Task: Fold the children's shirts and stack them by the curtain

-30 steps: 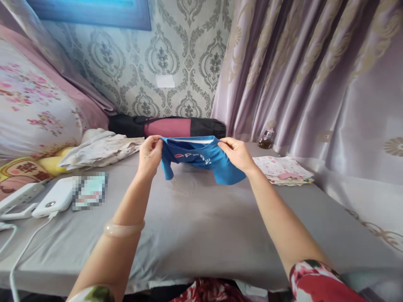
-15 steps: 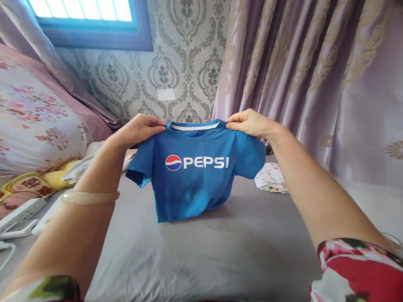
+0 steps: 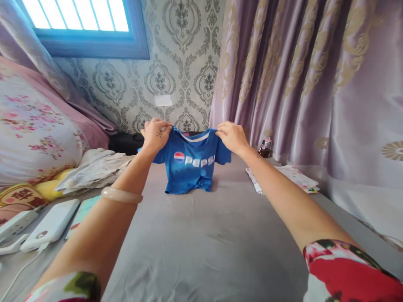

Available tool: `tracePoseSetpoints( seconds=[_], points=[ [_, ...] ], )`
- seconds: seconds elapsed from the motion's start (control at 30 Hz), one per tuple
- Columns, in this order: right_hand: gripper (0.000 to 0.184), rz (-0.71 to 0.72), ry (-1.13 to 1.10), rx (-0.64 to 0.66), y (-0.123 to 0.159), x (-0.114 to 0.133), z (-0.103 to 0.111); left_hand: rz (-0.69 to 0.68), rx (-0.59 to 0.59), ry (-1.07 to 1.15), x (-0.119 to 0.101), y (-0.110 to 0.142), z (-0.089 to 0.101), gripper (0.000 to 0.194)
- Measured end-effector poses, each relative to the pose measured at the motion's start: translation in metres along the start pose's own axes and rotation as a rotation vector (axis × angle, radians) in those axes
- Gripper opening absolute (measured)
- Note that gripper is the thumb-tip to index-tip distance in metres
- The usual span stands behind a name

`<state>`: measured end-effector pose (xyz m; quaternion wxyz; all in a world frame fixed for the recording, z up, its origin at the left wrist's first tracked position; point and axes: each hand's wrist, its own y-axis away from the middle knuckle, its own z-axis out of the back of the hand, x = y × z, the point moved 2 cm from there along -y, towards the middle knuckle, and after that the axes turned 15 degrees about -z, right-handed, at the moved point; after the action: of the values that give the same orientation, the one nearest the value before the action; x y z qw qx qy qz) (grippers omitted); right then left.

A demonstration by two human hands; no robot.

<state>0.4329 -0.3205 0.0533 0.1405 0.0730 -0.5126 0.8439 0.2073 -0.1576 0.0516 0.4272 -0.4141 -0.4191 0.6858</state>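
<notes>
A small blue T-shirt (image 3: 189, 172) with a PEPSI print hangs upright between my hands, front towards me. My left hand (image 3: 157, 133) pinches its left shoulder beside the collar, and a pale bangle circles that wrist. At the other shoulder my right hand (image 3: 232, 136) pinches the cloth the same way. The collar sags a little between the two grips. The lower edge of the shirt reaches down to the grey bed sheet (image 3: 208, 239), and part of the left sleeve is hidden behind my left hand.
Folded white printed cloth (image 3: 297, 178) lies right, near a dark glass jar (image 3: 266, 147). At left are a crumpled pale cloth (image 3: 94, 172), a floral pillow (image 3: 37, 126), a white power bank (image 3: 52, 224) with a cable, and a power strip (image 3: 19, 224). Curtains (image 3: 283, 75) hang at right.
Both hands have moved away from me and closer together, carrying the T-shirt farther back over the bed. Its collar now sags more, and the jar has come into fuller view.
</notes>
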Motion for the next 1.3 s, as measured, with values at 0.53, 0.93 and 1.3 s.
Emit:
tracePoseSetpoints(
  seconds=[0.53,0.93,1.3],
  points=[
    [0.026,-0.159,0.018,-0.162,-0.018,0.001,-0.002,0.109,-0.195,-0.085,0.007,-0.016,-0.011,0.025],
    [0.024,-0.311,0.108,0.019,-0.023,0.007,-0.006,0.217,0.010,-0.219,0.003,-0.025,-0.018,0.028],
    [0.025,-0.456,0.149,0.121,-0.018,0.011,-0.020,0.331,-0.003,-0.231,-0.007,-0.014,-0.037,0.030]
  ],
)
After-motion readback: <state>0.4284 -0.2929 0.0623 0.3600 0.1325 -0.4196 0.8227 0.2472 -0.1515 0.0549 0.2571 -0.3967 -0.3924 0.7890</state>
